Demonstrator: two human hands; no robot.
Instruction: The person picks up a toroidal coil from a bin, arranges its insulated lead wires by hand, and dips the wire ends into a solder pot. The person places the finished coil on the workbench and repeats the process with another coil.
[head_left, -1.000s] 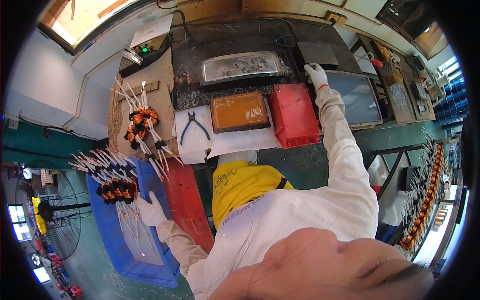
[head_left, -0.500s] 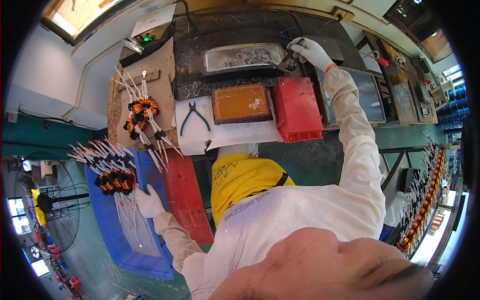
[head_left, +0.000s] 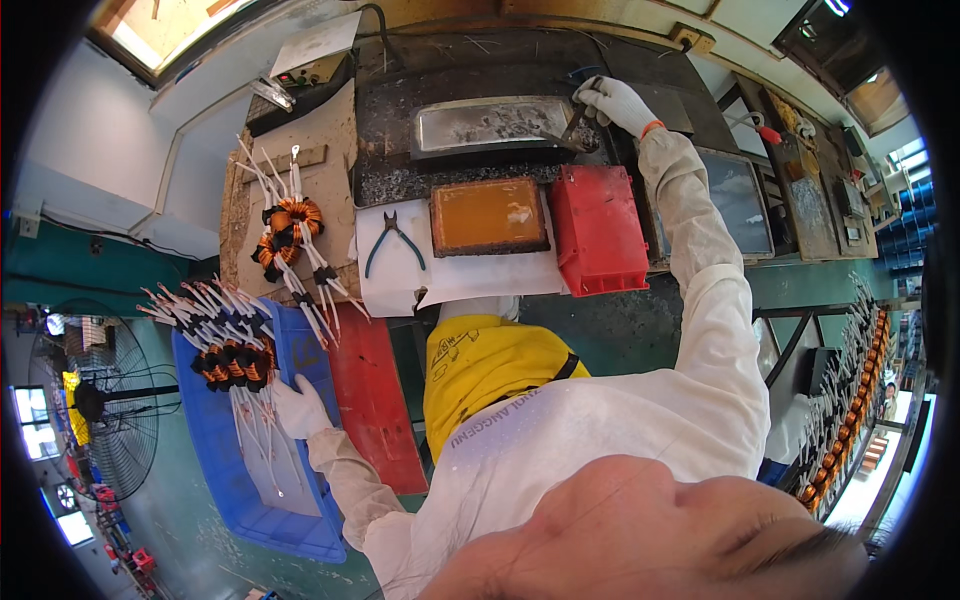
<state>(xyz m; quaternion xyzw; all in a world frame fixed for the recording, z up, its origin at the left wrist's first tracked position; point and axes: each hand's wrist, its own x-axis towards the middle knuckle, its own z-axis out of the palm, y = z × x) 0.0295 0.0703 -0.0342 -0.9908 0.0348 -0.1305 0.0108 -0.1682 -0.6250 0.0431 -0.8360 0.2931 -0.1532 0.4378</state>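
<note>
My right hand (head_left: 615,105), in a white glove, is closed around a dark flat-bladed scraper (head_left: 573,124). Its blade reaches down at the right end of a rectangular metal pot (head_left: 490,125), whose silvery surface carries grey, crusty residue. My left hand (head_left: 300,408), also gloved, is at the right side of a blue bin (head_left: 300,535). It touches the white leads of copper-wound coils (head_left: 235,365) stacked there; its fingertips are hidden among them. Two more coils (head_left: 290,225) with white leads lie on the board left of the pot.
An amber block in a tray (head_left: 488,215), cutting pliers (head_left: 393,243) and a red plastic box (head_left: 600,225) sit in front of the pot. A control box (head_left: 310,62) stands back left. A fan (head_left: 95,400) is at left; a row of coils (head_left: 850,415) at right.
The scraper's tip has shifted right, toward the pot's right end, with the right hand still around it. The green light on the control box no longer shows. The left hand stays beside the coils.
</note>
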